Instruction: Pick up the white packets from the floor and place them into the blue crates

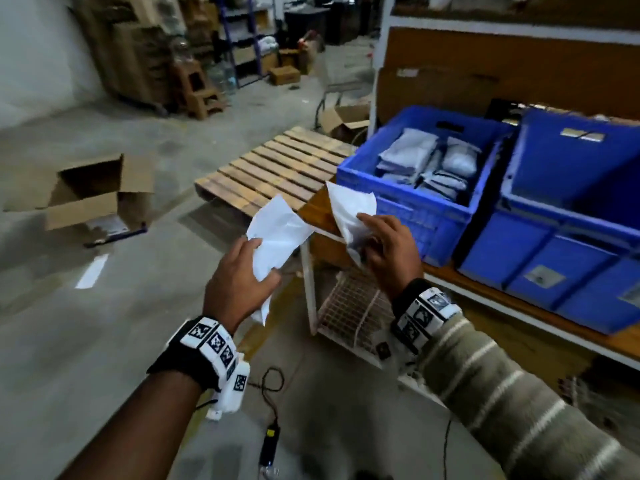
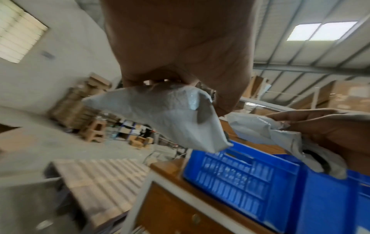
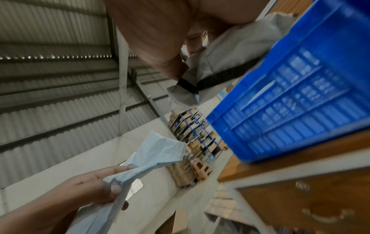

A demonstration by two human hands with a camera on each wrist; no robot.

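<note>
Right hand (image 1: pixel 388 251) packet's (image 3: pixel 226 63) black band: wrist view only.

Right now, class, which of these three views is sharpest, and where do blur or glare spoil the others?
Head view sharpest: both white packets and the blue crate read clearly. Left wrist view: skylight glares, pallet smeared. Right wrist view: crate streaked with motion blur.

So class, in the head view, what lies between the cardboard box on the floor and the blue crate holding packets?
A wooden pallet lies between the box and crate.
</note>
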